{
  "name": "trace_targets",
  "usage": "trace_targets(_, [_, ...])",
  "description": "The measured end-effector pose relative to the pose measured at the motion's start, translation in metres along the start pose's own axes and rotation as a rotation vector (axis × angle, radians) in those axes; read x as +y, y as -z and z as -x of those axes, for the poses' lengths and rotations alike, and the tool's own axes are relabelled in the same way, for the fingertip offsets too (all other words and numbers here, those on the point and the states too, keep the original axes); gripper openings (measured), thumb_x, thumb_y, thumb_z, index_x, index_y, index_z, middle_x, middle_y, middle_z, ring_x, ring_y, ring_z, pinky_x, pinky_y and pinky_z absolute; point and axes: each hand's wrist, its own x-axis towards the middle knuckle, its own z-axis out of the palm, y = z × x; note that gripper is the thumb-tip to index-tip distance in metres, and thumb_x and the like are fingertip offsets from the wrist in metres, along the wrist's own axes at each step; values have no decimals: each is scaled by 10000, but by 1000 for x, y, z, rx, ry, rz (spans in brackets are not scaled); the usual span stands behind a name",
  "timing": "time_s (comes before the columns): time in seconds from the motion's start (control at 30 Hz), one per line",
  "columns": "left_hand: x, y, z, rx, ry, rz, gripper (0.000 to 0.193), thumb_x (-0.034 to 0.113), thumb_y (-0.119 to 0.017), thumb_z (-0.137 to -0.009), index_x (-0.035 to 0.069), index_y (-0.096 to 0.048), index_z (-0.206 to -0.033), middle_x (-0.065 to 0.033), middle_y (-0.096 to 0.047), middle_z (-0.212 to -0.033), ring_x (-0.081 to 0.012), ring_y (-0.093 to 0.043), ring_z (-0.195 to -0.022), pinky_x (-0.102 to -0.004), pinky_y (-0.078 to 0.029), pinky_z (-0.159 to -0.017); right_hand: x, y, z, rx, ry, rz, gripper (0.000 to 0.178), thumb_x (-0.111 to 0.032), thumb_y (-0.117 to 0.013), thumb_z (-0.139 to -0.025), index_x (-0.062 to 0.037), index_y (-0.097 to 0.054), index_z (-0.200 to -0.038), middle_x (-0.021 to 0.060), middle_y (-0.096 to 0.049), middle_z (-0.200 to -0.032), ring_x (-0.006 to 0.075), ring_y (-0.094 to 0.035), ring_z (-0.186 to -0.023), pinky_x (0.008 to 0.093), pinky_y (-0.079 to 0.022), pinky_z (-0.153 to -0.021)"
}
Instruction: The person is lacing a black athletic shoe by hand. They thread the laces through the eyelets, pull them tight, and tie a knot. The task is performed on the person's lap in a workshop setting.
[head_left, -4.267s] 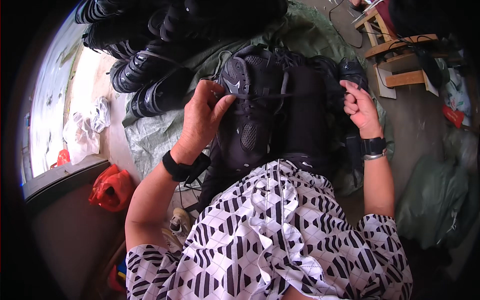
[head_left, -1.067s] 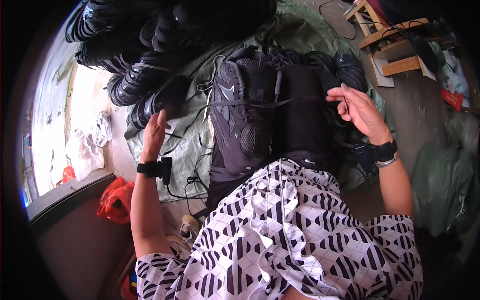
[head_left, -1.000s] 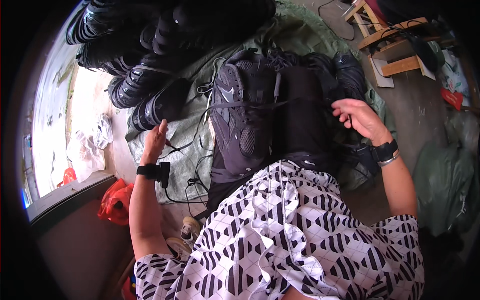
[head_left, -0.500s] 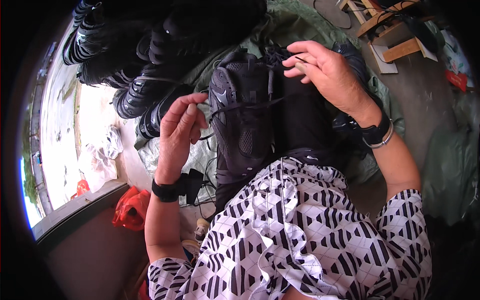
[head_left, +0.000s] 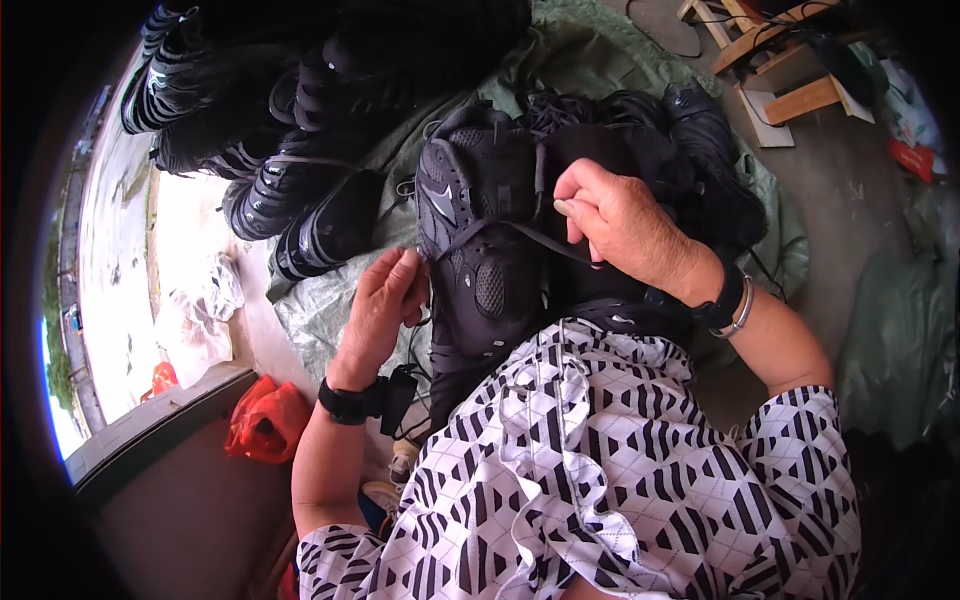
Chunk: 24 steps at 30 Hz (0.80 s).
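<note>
A black sneaker (head_left: 490, 290) with mesh panels and a pale side mark rests on my lap, its toe toward my body. The black shoelace (head_left: 535, 237) crosses its front, with one end running out to each side. My left hand (head_left: 378, 308), left of the shoe, is closed in a pinch on one end. On the other side my right hand (head_left: 635, 228) has its fingers curled around the other end, a little above my dark-trousered leg. Part of the lace is hidden by the fingers.
Many black shoes (head_left: 325, 225) are piled at the far left, with more (head_left: 705, 140) at the far right, on a green sheet (head_left: 590, 55). A red plastic bag (head_left: 268, 415) lies at the left by a low wall. Wooden stools (head_left: 800, 100) stand at the back right.
Both hands have come down toward me; the right one also closed from a looser finger spread. The lace now stretches out to both sides across the shoe.
</note>
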Motion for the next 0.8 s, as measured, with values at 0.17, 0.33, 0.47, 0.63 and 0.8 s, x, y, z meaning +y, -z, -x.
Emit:
trace_targets(0.17, [8,-6,2,-70,1,77,227,307,-534,-1006,90,-582,-961,71,-435,-641,1,-295,-501,-165,-228,-444,8,-7,0,56,55,119,95,-91,-569,-905,-5,-594,-873,121,-631,-677,247,-621,-602,345,-494,-570])
trace_targets(0.33, [23,-9,-6,65,-295,131,259,173,-562,-985,26,-616,-1191,-20,-653,-936,-25,-535,-722,-200,-477,-678,18,-12,-6,115,131,184,104,-103,-599,-878,-4,-598,-847,174,-650,-720,367,-652,-697,415,-516,-636])
trace_targets(0.47, [22,-16,-14,49,-391,10,237,88,-598,-955,-12,-618,-1169,-57,-684,-990,-87,-637,-829,-237,-532,-743,22,-16,-7,147,404,427,67,-71,-603,-885,-16,-566,-882,140,-639,-689,302,-658,-645,369,-519,-585])
trace_targets(0.63, [19,-16,-18,109,-270,-84,231,233,-636,-950,5,-649,-980,-49,-665,-764,-76,-581,-582,-196,-493,-559,14,-17,-9,114,309,470,113,-93,-620,-877,-16,-544,-842,186,-635,-697,325,-655,-647,360,-532,-554])
trace_targets(0.8, [17,-16,-22,56,-358,-276,245,266,-616,-967,35,-648,-892,30,-580,-671,-13,-451,-572,-172,-342,-521,2,-6,-16,-163,-109,18,132,-105,-601,-892,3,-572,-821,125,-627,-616,200,-607,-464,295,-478,-441])
